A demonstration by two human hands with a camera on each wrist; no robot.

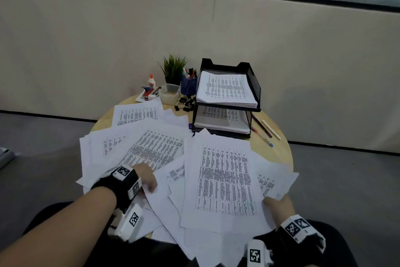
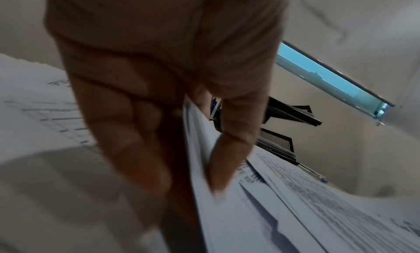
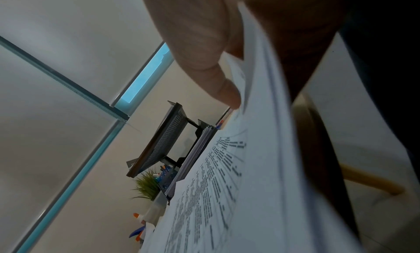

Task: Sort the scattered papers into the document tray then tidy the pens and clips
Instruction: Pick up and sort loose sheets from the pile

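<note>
Head view: While the scattered papers [image 1: 168,158] are lying in front of the document tray [image 1: 251,78], the left hand [image 1: 146,178] and right hand [image 1: 279,204] are gripping their near edges, likely to gather them; pens [image 1: 265,131] are waiting right of the tray, clips [image 1: 185,103] left.
Left wrist view: fingers [image 2: 127,131] and thumb are pinching sheets.
Right wrist view: the thumb [image 3: 218,80] is clamping a stack.

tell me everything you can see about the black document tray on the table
The document tray is a black two-tier rack with mesh walls that look like metal, standing upright at the far right of the round wooden table. Each tier holds a neat stack of printed papers, the upper stack jutting forward. Loose sheets reach its front, binder clips lie at its left, pens at its right. Neither hand touches it.
</note>
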